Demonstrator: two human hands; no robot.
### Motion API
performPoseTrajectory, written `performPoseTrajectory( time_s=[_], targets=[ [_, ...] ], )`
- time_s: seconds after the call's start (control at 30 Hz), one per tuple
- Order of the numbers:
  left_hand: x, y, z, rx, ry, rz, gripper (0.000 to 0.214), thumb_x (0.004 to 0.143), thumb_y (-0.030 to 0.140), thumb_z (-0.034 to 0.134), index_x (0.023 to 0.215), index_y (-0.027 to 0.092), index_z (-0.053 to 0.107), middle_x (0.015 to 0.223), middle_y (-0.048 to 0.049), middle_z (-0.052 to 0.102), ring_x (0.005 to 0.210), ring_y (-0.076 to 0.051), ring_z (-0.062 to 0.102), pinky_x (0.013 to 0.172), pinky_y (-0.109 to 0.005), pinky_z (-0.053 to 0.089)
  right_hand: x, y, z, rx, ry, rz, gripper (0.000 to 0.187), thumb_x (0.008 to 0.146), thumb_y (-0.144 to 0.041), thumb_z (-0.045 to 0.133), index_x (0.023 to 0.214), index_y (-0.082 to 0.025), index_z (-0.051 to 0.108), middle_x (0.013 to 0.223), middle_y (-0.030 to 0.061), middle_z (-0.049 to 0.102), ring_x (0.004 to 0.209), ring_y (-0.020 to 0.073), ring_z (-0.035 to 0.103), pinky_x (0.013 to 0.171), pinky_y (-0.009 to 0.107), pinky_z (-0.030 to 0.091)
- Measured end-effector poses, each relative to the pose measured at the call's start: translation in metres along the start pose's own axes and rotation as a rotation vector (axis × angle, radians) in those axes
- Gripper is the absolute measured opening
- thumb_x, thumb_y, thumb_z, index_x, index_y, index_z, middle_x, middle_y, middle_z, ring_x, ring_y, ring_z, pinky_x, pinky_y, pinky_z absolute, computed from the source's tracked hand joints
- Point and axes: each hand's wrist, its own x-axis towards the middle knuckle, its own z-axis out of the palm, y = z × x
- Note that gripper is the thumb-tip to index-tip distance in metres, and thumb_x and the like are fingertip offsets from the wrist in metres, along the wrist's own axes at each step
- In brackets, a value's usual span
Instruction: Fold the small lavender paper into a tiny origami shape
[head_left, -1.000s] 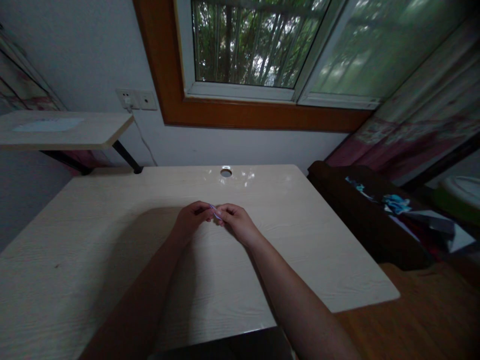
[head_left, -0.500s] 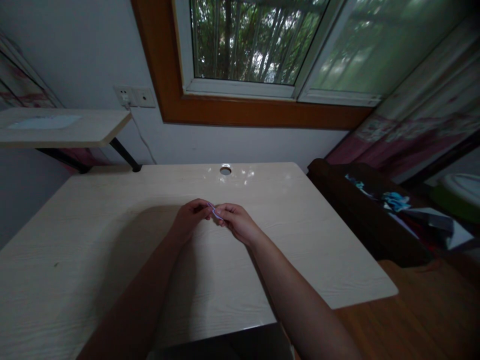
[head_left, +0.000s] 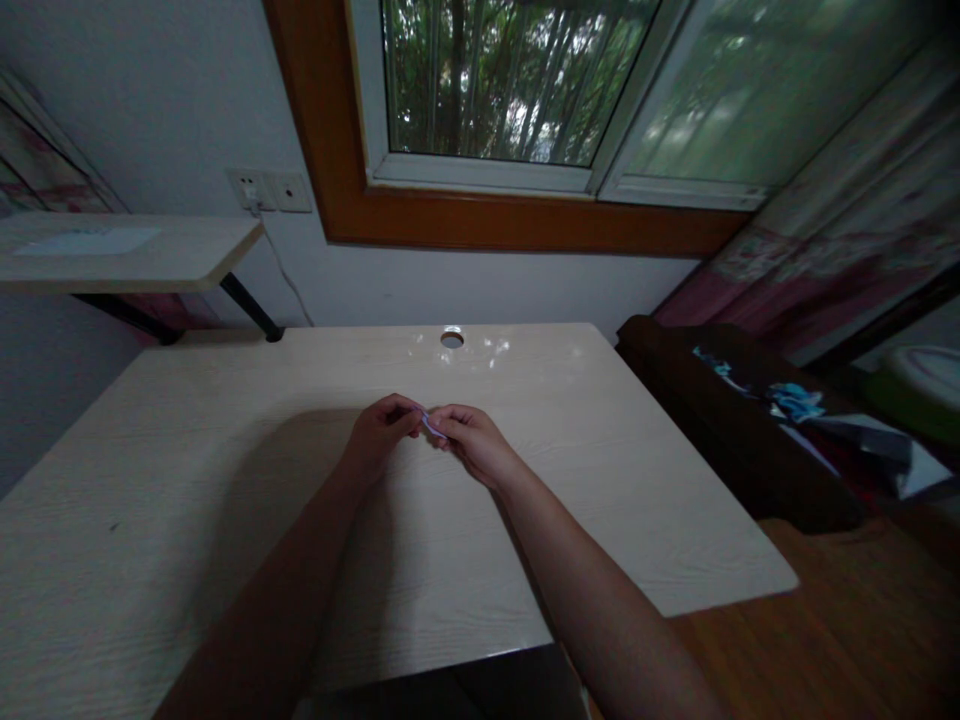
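Note:
Above the middle of the pale wood desk (head_left: pixel 480 560), my two hands meet over a thin, small purple strip (head_left: pixel 433 426). My left hand (head_left: pixel 382 430) pinches its left end between thumb and fingers. On the other side, the thumb and fingers of my right hand (head_left: pixel 474 440) close on its right end. Most of the strip is hidden by the fingers, and its exact kind is too small to make out.
A round cable hole (head_left: pixel 452 340) is near the desk's back edge. At left a raised shelf (head_left: pixel 225 250) stands on black legs. A dark brown piece of furniture (head_left: pixel 667 390) with cloths on it is at right. Something dark (head_left: pixel 465 690) lies at the front edge.
Both hands keep nearly the same place and grip. The purple strip between them has turned slightly and looks a little flatter.

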Motion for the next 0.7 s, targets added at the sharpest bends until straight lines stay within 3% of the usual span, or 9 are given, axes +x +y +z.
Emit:
performPoseTrajectory(
  time_s=[0.43, 0.7],
  targets=[
    [0.001, -0.003, -0.002, -0.100, -0.037, -0.032, 0.020, 0.079, 0.035, 0.070, 0.083, 0.015, 0.072, 0.073, -0.0019, 0.068, 0.067, -0.013, 0.059, 0.068, -0.026, 0.049, 0.005, 0.010, -0.004, -0.069, 0.086, -0.066, 0.026, 0.073, -0.039, 0.079, 0.080, -0.016, 0.071, 0.066, 0.0007, 0.064, 0.058, 0.0106, 0.051, 0.058, 0.025, 0.037],
    [-0.001, 0.008, 0.001, 0.077, 0.000, -0.030, 0.019, 0.075, 0.035, 0.073, 0.077, 0.016, 0.073, 0.064, -0.0005, 0.065, 0.063, -0.013, 0.057, 0.065, -0.025, 0.048, 0.004, 0.008, -0.003, -0.178, 0.078, -0.072, 0.034, 0.073, -0.048, 0.077, 0.081, -0.016, 0.071, 0.068, 0.0017, 0.064, 0.059, 0.0118, 0.052, 0.060, 0.027, 0.040]
  ],
)
